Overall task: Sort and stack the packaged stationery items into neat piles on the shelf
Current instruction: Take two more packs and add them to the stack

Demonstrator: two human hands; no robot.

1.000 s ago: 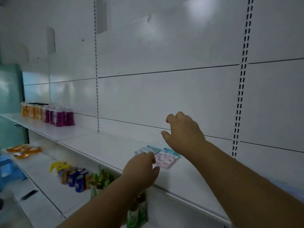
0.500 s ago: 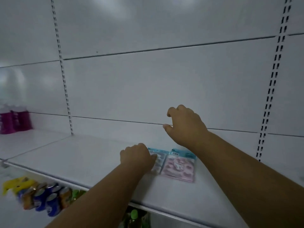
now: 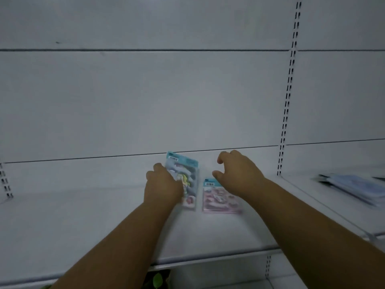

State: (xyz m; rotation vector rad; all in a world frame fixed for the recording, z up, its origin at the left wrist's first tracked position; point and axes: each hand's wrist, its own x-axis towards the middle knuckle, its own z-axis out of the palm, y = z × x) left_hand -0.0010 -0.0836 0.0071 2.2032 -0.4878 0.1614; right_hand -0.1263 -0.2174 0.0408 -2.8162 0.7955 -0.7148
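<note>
Two flat stationery packets sit on the white shelf [image 3: 83, 226]. The blue-topped packet [image 3: 188, 174] is tilted up off the shelf at its far end, and my left hand [image 3: 162, 186] grips its left edge. The pink packet [image 3: 218, 200] lies flat just to its right, with a blue header and a barcode label. My right hand [image 3: 237, 174] hovers over the pink packet's far end, fingers curled and apart, holding nothing. Its wrist hides the packet's upper right corner.
A blurred heap of more bluish packets [image 3: 354, 188] lies on the neighbouring shelf section at the right. A slotted upright [image 3: 288, 90] divides the two sections. Green bottle tops [image 3: 158, 278] show below the shelf's front edge. The back wall is plain white panels.
The view has swung right, and the drinks at the left have gone out of sight. My left hand has lifted the blue-topped packet at its far end; the pink packet stays flat.
</note>
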